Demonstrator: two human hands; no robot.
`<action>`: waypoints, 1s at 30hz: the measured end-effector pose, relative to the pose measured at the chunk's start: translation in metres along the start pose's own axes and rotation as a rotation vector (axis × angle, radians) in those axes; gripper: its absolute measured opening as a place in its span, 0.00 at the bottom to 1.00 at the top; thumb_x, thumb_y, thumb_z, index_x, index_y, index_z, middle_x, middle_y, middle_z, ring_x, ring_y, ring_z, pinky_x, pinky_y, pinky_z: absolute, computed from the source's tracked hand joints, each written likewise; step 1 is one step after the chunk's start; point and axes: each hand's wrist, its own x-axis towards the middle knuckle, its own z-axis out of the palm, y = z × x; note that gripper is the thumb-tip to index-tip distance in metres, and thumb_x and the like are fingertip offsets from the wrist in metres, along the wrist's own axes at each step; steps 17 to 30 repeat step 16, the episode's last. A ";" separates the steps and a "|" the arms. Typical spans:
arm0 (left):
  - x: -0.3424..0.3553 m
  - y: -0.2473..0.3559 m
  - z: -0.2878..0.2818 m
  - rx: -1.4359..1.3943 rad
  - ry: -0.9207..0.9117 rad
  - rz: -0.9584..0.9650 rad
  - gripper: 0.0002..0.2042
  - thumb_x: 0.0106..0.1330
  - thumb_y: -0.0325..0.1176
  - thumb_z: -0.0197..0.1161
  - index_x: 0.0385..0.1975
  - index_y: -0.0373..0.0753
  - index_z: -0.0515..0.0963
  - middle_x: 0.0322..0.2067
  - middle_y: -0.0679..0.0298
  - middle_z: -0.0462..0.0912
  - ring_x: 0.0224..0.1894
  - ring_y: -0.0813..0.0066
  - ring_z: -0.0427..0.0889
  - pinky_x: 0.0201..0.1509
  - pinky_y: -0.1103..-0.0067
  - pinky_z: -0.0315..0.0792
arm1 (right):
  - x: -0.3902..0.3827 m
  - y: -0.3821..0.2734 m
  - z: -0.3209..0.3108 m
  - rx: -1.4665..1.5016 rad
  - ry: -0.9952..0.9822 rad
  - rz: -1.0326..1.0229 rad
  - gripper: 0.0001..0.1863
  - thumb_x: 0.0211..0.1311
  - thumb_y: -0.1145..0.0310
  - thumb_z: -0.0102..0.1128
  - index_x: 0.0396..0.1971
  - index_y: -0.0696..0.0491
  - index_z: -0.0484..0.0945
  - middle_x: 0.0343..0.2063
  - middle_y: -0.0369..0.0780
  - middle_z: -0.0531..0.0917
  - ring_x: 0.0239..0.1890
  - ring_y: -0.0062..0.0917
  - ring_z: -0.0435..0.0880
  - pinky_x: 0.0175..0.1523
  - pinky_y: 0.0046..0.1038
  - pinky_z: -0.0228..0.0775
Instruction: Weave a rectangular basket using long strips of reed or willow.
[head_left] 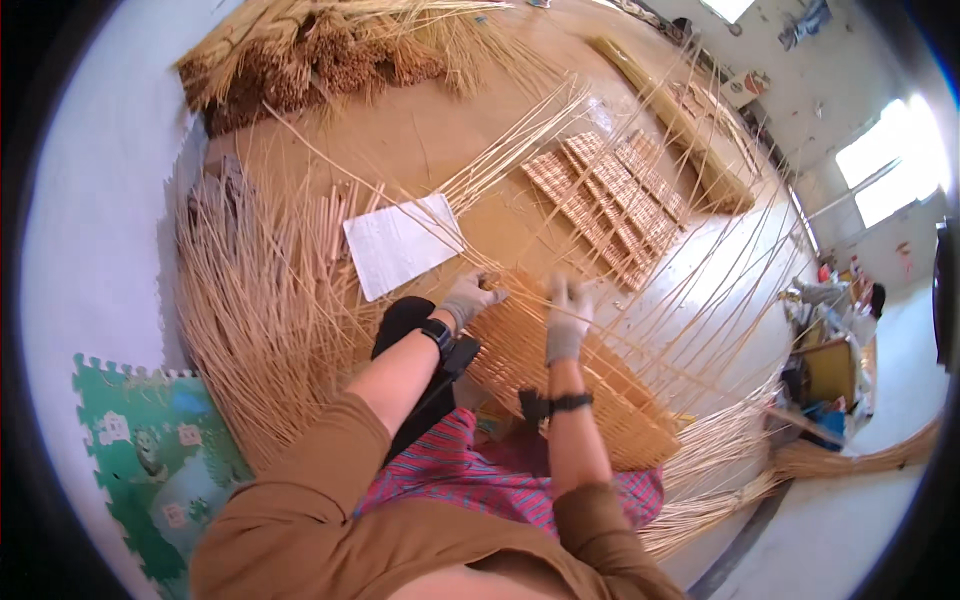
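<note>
A partly woven tan wicker basket [620, 405] rests across my lap, with long loose canes fanning out from its rim. My left hand [468, 299], in a pale work glove, is closed on the basket's left end, thumb toward the rim. Over the rim to the right of it, my right hand [568, 320], also gloved, is raised among the canes. Its fingertips are smeared by motion, so their grip is unclear. A striped pink and blue cloth [450, 470] covers my lap under the basket.
Loose canes [270, 330] are heaped on my left, near a white sheet [404, 246]. Woven panels [610, 205] lie ahead, beside a long wrapped roll [680, 130]. Cane bundles [330, 55] stand at the far left. More canes [715, 470] spread on my right.
</note>
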 end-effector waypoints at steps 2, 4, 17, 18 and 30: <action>0.015 -0.015 -0.012 0.129 -0.093 0.049 0.35 0.59 0.45 0.79 0.65 0.38 0.76 0.51 0.53 0.86 0.54 0.62 0.83 0.62 0.72 0.75 | -0.032 0.045 -0.020 0.186 -0.139 0.397 0.18 0.69 0.52 0.69 0.42 0.53 0.84 0.30 0.35 0.87 0.27 0.22 0.82 0.24 0.25 0.66; 0.025 -0.032 -0.018 0.099 -0.091 0.112 0.37 0.60 0.48 0.78 0.69 0.43 0.74 0.52 0.50 0.86 0.55 0.59 0.84 0.63 0.71 0.74 | -0.054 0.033 -0.019 0.181 -0.102 0.662 0.19 0.71 0.48 0.67 0.41 0.51 0.84 0.33 0.34 0.87 0.25 0.17 0.80 0.19 0.20 0.59; 0.009 0.003 -0.010 0.174 -0.043 -0.181 0.35 0.58 0.48 0.77 0.67 0.49 0.77 0.52 0.51 0.87 0.51 0.64 0.86 0.58 0.76 0.77 | 0.048 -0.008 0.013 -0.398 -0.085 -0.594 0.20 0.71 0.72 0.63 0.62 0.46 0.79 0.51 0.45 0.88 0.51 0.31 0.87 0.56 0.31 0.79; 0.009 0.003 -0.010 0.174 -0.043 -0.181 0.35 0.58 0.48 0.77 0.67 0.49 0.77 0.52 0.51 0.87 0.51 0.64 0.86 0.58 0.76 0.77 | 0.048 -0.008 0.013 -0.398 -0.085 -0.594 0.20 0.71 0.72 0.63 0.62 0.46 0.79 0.51 0.45 0.88 0.51 0.31 0.87 0.56 0.31 0.79; 0.009 0.003 -0.010 0.174 -0.043 -0.181 0.35 0.58 0.48 0.77 0.67 0.49 0.77 0.52 0.51 0.87 0.51 0.64 0.86 0.58 0.76 0.77 | 0.048 -0.008 0.013 -0.398 -0.085 -0.594 0.20 0.71 0.72 0.63 0.62 0.46 0.79 0.51 0.45 0.88 0.51 0.31 0.87 0.56 0.31 0.79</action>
